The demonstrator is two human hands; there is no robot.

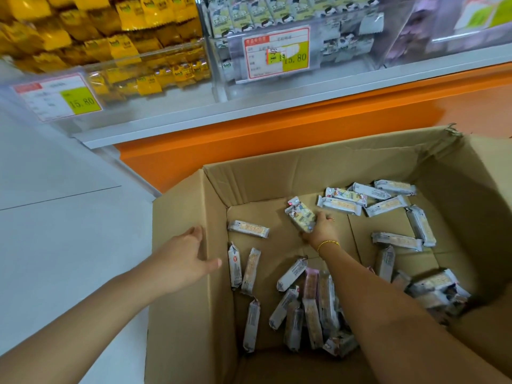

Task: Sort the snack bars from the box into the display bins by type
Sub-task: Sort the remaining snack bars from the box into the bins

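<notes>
Cardboard box [318, 164]: stands open on the pale floor [55, 217], its far wall next to the orange base [277, 128] of the display; flaps raised on all visible sides
Left hand [191, 256]: rests on the top edge of the box's left wall; fingers relaxed and nearly straight along the outer face, thumb lying over the edge towards the inside; holds nothing
Right hand [321, 228]: reaches down inside the box, near the far wall; fingers curled round the held snack bars [300, 214]; a gold bracelet [328, 243] sits on the wrist
Held snack bars: a small bundle in cartoon-printed wrappers, gripped at its near end, tilted up and to the left; exact count cannot be told; whether it touches the box floor cannot be told
Loose snack bars [397, 241]: scattered flat on the box floor, mostly white-grey wrappers; one cluster by the far right corner, one heap at the near side under the right forearm, several singles along the left wall; one pink-wrapped bar [310, 284] lies in the near heap
Yellow bin [166, 55]: clear-fronted, upper left; filled with yellow packs; price tag [58, 97] on its front reads 15.80
White bin [346, 51]: clear-fronted, upper centre, just right of the yellow bin; holds white packs with black-patch print; second price tag [277, 52] also reads 15.80
Far-right bin [443, 31]: contents blurred, purplish
</notes>
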